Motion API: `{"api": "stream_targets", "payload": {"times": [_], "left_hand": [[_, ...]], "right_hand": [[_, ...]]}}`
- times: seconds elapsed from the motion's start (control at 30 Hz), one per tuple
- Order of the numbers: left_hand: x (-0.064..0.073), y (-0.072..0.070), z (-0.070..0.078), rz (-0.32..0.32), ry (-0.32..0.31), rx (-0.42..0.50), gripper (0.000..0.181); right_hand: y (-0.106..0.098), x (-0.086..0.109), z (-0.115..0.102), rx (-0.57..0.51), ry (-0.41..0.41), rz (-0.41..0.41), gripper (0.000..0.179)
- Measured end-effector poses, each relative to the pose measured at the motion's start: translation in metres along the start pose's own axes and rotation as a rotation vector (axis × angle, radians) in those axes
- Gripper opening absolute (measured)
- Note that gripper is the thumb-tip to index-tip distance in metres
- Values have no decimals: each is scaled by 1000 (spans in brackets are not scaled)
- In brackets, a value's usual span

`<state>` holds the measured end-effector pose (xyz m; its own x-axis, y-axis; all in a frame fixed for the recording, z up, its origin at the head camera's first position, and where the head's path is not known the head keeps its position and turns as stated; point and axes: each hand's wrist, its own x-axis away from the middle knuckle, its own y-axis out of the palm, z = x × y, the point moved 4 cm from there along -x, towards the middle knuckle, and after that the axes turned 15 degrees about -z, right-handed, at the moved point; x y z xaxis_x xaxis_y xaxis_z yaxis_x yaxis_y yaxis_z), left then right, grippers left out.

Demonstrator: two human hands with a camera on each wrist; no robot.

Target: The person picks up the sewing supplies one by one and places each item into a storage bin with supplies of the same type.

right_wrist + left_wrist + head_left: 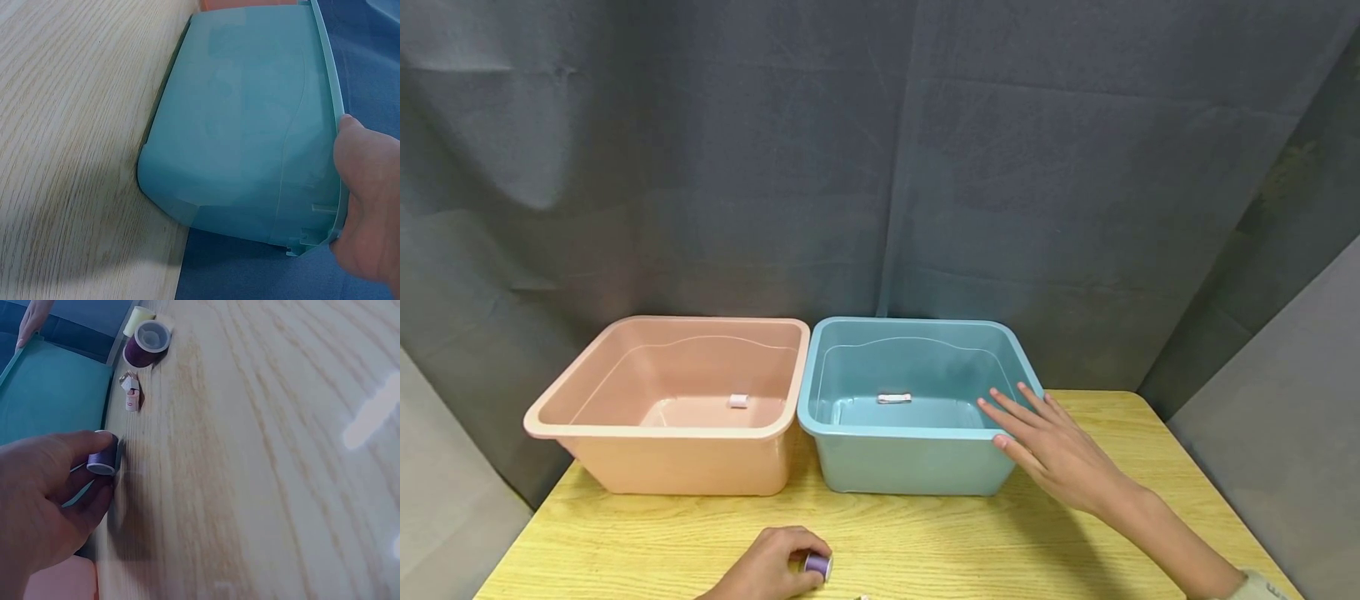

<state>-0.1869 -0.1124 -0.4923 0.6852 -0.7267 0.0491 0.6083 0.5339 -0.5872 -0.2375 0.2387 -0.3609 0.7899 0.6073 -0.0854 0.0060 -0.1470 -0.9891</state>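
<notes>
My left hand (pixel 772 564) pinches a small spool of purple thread (pixel 818 566) between thumb and fingers, low over the table in front of the bins. In the left wrist view, the purple spool (pixel 103 454) stands upright between the fingertips, its white end facing down. My right hand (pixel 1060 454) has its fingers straight and spread over the front right corner of the blue bin (pixel 917 463). In the right wrist view, the right thumb (pixel 351 128) lies right at the bin's rim. A small white, clip-like piece (pixel 894 398) lies inside the blue bin.
Left of the blue bin stands a peach bin (pixel 685 463) with a white spool (pixel 739 401) inside. A larger dark purple spool (pixel 142 351), a pale yellow spool (pixel 136 320) and a small pink-and-white item (pixel 132 399) stand on the wooden table (pixel 250 506). Grey curtain (pixel 775 167) hangs behind.
</notes>
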Motion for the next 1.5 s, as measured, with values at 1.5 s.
{"api": "stream_targets", "payload": {"times": [1.5], "left_hand": [[28,-66,81,209,-54,-160,15]], "right_hand": [[0,-1,1,-11,10,-1,48]]}}
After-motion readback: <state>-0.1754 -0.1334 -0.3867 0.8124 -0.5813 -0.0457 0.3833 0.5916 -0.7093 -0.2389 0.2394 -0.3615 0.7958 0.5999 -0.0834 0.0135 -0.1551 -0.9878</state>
